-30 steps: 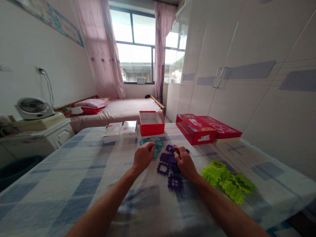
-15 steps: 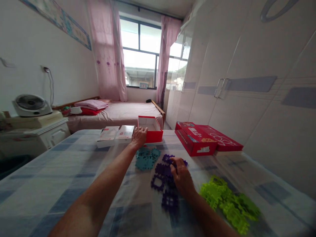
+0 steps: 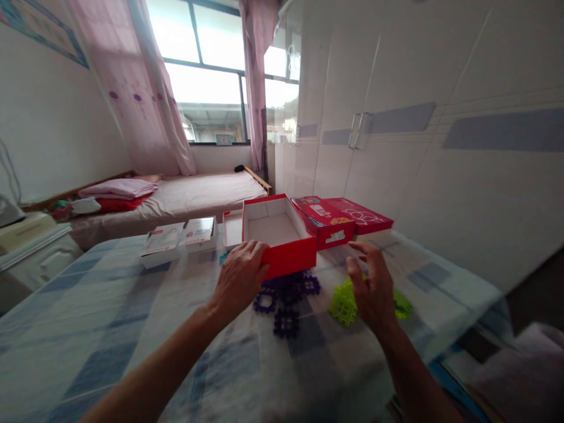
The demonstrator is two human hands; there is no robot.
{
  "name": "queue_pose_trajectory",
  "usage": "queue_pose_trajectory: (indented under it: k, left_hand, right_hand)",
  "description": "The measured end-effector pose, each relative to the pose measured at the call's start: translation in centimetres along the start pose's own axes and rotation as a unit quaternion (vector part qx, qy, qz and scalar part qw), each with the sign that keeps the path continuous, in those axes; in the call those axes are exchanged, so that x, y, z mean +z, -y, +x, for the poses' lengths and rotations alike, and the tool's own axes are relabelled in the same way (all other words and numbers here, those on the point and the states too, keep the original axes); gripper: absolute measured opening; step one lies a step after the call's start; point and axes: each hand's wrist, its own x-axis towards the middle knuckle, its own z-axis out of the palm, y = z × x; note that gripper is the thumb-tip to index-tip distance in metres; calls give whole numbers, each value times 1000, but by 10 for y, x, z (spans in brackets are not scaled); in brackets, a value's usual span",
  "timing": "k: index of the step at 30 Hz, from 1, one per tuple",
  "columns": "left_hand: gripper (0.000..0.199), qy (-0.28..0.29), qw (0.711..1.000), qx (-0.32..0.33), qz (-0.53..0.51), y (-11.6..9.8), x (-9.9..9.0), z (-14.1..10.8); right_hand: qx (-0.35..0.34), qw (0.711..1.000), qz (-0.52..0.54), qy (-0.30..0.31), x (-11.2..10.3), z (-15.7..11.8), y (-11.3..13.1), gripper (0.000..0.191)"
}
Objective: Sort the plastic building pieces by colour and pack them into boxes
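My left hand (image 3: 241, 273) grips the near left corner of a red open-topped box (image 3: 291, 257) with a white inside. The box hangs tilted over several purple notched plastic pieces (image 3: 287, 322), hiding part of them. Only a sliver of the teal pieces (image 3: 224, 257) shows beside my left hand. My right hand (image 3: 372, 285) is apart from the box, its thumb and fingers spread with nothing between them. Beneath and around it lie several lime-green notched pieces (image 3: 343, 302), partly covered by the hand.
Two white boxes, one on the left (image 3: 163, 241) and one nearer the middle (image 3: 199, 234), stand at the table's far side. A shallow white box (image 3: 232, 228) is behind the red one. A printed red box (image 3: 326, 223) and a red lid (image 3: 363, 212) are at the back right.
My left hand has taken the red box and brought it nearer and to the right, over the purple pieces. My right hand has left the purple pieces for the green ones. The view has turned right.
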Motion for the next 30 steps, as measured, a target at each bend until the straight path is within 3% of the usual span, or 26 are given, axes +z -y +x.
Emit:
queue_pose_trajectory:
  k: [4, 9, 12, 17, 23, 30]
  left_hand:
    - [20, 22, 998, 46, -42, -39, 13, -24]
    - [27, -18, 996, 77, -37, -52, 34, -39]
    - [30, -57, 992, 105, -25, -49, 44, -50]
    - [32, -110, 988, 111, -16, -50, 53, -62]
    - [36, -133, 986, 98, -33, -51, 51, -59]
    - [33, -150, 982, 99, -49, -51, 53, -60]
  right_hand:
    - [29, 984, -171, 41, -38, -29, -49, 51]
    - [143, 929, -300, 162, -40, -60, -94, 79]
    - [161, 914, -307, 212, -35, -62, -94, 80]
    - [147, 909, -308, 240, -26, -58, -78, 80]
    - [105, 929, -276, 223, -15, -47, -73, 54]
    - [107, 956, -179, 205, -15, -32, -90, 33]
